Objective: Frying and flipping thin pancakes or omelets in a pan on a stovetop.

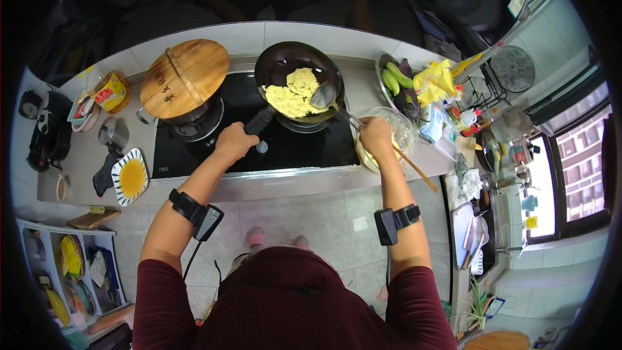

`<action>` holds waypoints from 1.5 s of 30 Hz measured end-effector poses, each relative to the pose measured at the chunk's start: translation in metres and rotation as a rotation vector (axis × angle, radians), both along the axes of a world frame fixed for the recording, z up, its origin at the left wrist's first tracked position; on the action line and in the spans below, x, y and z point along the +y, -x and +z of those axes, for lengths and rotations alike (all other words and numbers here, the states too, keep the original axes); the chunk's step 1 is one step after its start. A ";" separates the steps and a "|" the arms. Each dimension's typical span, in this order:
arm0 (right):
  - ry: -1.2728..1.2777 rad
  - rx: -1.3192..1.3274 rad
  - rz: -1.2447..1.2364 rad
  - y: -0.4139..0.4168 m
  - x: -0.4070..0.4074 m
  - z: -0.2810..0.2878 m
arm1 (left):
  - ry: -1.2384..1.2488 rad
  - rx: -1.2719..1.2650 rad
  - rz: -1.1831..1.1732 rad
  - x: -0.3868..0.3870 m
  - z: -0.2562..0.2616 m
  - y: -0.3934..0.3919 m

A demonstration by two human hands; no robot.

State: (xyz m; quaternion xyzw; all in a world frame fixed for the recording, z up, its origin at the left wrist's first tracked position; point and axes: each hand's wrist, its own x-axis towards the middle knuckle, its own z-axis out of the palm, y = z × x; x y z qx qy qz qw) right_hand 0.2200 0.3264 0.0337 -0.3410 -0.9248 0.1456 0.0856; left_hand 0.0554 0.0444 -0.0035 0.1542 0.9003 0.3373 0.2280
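Note:
A dark wok (pixel 272 65) rests on the right burner, tilted in view, with its black handle (pixel 260 120) pointing toward me at the left. My left hand (pixel 235 143) is closed around the end of that handle. Two pieces of pale yellow egg pancake (pixel 286 101) lie in the wok, close against each other. My right hand (pixel 376 137) grips a spatula (pixel 324 95) by its long shaft, and the wooden handle end sticks out below the wrist. The spatula's blade is at the right edge of the pancake. Whether it is under the pancake I cannot tell.
A pot with a wooden lid (pixel 187 78) stands on the left burner. Left of the cooktop (pixel 214 160) sits a plate of orange-yellow liquid (pixel 132 178). A clear bowl (pixel 399 124) lies beneath my right hand, near a metal basin of cucumbers and eggplants (pixel 384 61).

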 end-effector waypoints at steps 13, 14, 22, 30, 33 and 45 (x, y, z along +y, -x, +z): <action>-0.081 -0.029 -0.053 0.008 0.013 0.002 | 0.081 0.035 -0.023 0.001 0.004 0.000; -0.084 0.001 -0.029 0.008 0.013 0.003 | 0.096 0.066 -0.029 0.001 0.001 0.002; -0.067 0.024 -0.088 0.021 0.021 -0.021 | 0.086 -0.005 -0.017 0.002 0.005 -0.001; -0.057 -0.049 -0.068 0.005 0.019 -0.007 | 0.057 -0.052 -0.015 0.001 0.009 0.000; -0.005 -0.033 -0.055 0.001 0.013 0.005 | 0.083 0.003 -0.031 -0.001 -0.003 0.005; -0.011 0.055 0.021 0.008 0.019 0.010 | 0.090 -0.035 -0.030 0.001 0.010 0.000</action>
